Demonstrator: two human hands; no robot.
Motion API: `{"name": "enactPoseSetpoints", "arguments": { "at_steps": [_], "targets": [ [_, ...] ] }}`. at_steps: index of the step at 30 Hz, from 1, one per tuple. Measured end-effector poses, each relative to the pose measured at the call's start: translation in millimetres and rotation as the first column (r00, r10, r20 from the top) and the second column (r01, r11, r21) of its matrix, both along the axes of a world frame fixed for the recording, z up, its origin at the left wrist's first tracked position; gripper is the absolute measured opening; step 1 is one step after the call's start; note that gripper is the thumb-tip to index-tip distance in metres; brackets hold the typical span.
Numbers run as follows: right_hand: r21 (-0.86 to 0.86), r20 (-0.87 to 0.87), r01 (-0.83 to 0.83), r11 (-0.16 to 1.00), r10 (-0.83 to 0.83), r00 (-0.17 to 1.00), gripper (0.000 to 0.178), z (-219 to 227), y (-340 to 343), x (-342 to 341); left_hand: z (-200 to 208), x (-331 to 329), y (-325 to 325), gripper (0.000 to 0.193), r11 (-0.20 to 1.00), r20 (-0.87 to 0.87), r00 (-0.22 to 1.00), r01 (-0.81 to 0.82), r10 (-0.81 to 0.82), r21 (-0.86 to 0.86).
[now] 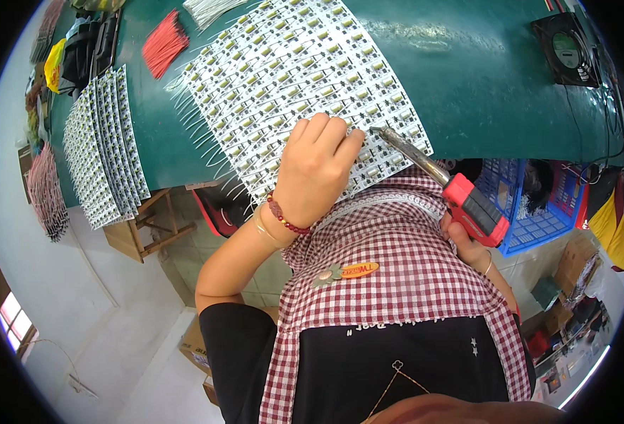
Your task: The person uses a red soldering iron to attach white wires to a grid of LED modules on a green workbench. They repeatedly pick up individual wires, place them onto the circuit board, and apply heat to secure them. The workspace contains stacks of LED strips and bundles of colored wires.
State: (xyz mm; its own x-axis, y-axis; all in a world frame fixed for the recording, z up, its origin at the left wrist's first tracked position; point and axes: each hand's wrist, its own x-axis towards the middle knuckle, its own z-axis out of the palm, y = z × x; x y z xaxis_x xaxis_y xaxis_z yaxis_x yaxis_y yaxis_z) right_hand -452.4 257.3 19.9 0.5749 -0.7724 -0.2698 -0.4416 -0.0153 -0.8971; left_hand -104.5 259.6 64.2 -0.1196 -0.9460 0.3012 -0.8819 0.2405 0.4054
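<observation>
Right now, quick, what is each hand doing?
Left hand: fingers curled, pressing on the panel of small circuit boards; whether it pinches anything cannot be told.
Right hand: closed around the red-handled soldering iron.

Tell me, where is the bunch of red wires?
In the head view, the bunch of red wires lies on the green table at the upper left, just left of the big sheet of white circuit boards.

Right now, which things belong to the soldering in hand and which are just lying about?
In use: soldering iron in right hand; big panel of small circuit boards under left hand.

Lying about: second board panel, red wire bundle, small fan, blue crate.
</observation>
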Motion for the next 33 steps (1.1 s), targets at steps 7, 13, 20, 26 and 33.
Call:
{"name": "enactPoseSetpoints", "arguments": {
  "at_steps": [7, 13, 20, 26, 33],
  "targets": [
    [-0.034, 0.039, 0.039, 0.999, -0.038, 0.998, 0.021, 4, 2, 9, 0, 3, -3, 0.021, 1.000, 0.002, 1.000, 0.019, -0.019, 0.017],
    [0.007, 0.009, 0.046, 0.999, -0.046, 0.999, 0.020, 6, 7, 2, -1, 3, -5, 0.023, 1.000, -0.050, 0.999, 0.013, -0.013, -0.009],
    [0.048, 0.020, 0.043, 0.998, -0.044, 0.999, 0.022, 9, 5, 2, 1, 3, -5, 0.021, 1.000, -0.028, 1.000, 0.002, -0.002, -0.005],
    [-0.005, -0.025, 0.038, 0.999, -0.038, 0.999, 0.022, 5, 9, 4, 1, 3, -6, 0.022, 1.000, -0.022, 1.000, -0.001, 0.001, -0.002],
    [0.098, 0.020, 0.060, 0.993, -0.062, 0.998, 0.021, 11, 6, -1, 1, 3, -5, 0.023, 1.000, -0.007, 1.000, -0.007, 0.007, -0.003]
  ]
}}
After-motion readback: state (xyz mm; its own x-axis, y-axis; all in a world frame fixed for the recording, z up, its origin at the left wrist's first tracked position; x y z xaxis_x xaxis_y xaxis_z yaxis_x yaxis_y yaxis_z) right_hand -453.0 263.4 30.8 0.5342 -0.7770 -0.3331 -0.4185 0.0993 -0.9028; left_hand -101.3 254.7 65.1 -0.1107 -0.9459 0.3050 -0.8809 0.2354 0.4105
